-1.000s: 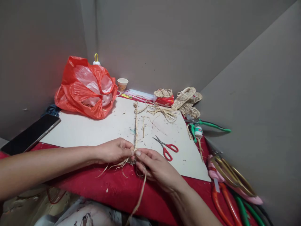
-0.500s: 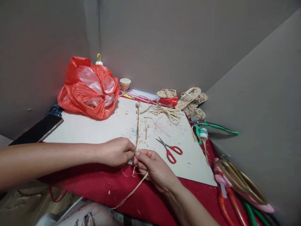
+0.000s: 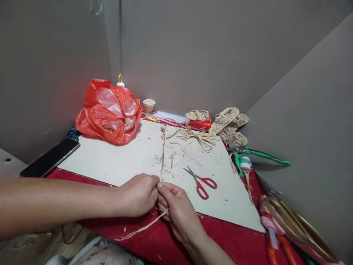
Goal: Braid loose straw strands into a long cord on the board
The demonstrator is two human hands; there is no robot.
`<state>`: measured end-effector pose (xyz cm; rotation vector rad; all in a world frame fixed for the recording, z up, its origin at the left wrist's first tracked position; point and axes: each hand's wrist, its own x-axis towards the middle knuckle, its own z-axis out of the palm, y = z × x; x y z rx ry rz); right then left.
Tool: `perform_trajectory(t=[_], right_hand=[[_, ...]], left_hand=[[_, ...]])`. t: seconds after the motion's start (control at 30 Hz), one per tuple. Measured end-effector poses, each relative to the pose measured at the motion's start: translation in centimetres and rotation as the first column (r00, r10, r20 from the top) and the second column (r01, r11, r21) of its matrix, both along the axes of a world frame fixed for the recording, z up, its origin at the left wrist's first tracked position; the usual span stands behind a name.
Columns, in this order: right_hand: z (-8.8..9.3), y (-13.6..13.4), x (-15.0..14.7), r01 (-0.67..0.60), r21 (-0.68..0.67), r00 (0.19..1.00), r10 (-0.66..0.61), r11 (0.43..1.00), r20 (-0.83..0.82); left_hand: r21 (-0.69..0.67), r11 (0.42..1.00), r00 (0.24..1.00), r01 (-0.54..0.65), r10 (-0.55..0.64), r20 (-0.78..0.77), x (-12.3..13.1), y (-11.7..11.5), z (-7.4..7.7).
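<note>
A narrow braided straw cord [image 3: 164, 154] runs down the white board to my two hands, which meet at its near end. My left hand [image 3: 140, 194] is closed on the cord from the left, knuckles up. My right hand [image 3: 176, 206] pinches it between thumb and fingers, close against the left. From beneath the right hand a loose straw strand [image 3: 146, 227] trails to the lower left over the red cloth. Just where the fingers meet, the cord's end is hidden. To the right lie red-handled scissors [image 3: 201, 182], blades partly spread, touched by neither hand.
The white board [image 3: 110, 162] lies on a red cloth [image 3: 220, 235]. A red plastic bag [image 3: 110, 114], phone [image 3: 51, 157] and paper cup [image 3: 149, 106] stand left and back. Straw strands [image 3: 201, 138], woven straw pieces [image 3: 224, 119], green-handled pliers [image 3: 267, 156] and gold-handled shears [image 3: 300, 224] lie rightward.
The whole view has shifted, so things sit lower in the picture. Both hands stay together on the cord, and the loose strand's tail has swung further left.
</note>
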<state>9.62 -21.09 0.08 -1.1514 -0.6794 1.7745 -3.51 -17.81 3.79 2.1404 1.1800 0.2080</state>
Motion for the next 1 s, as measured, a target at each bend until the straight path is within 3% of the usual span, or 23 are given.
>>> perform_trajectory(t=[0.17, 0.3, 0.37, 0.43, 0.57, 0.67, 1.0], right_hand=[[0.0, -0.2, 0.1, -0.005, 0.049, 1.0, 0.004, 0.999, 0.01], [-0.2, -0.1, 0.0, -0.01, 0.087, 1.0, 0.008, 0.996, 0.023], [-0.2, 0.1, 0.1, -0.024, 0.102, 1.0, 0.021, 0.995, 0.023], [0.0, 0.3, 0.3, -0.043, 0.108, 0.999, 0.041, 0.993, 0.023], [0.2, 0.4, 0.7, -0.105, 0.109, 0.994, 0.105, 0.989, 0.002], [0.1, 0.5, 1.0, -0.139, 0.112, 0.99, 0.142, 0.984, -0.016], [-0.1, 1.0, 1.9, -0.258, 0.047, 0.963, 0.261, 0.965, -0.064]], left_hand=[[0.057, 0.998, 0.999, -0.028, 0.026, 0.033, 0.2, -0.8, -0.7], [0.027, 0.999, 0.996, -0.041, 0.039, 0.083, 0.1, -1.1, -1.0], [-0.031, 0.999, 0.989, -0.039, 0.043, 0.144, 0.1, -1.0, -0.9], [-0.182, 0.983, 0.971, -0.024, 0.067, 0.23, 0.0, -0.7, -0.6], [-0.577, 0.816, 0.927, 0.016, 0.204, 0.314, -0.5, 0.5, 0.1], [-0.67, 0.743, 0.932, 0.019, 0.23, 0.281, -1.2, 1.6, 0.2], [-0.589, 0.799, 0.927, 0.116, 0.125, 0.353, -2.3, 2.1, -0.4]])
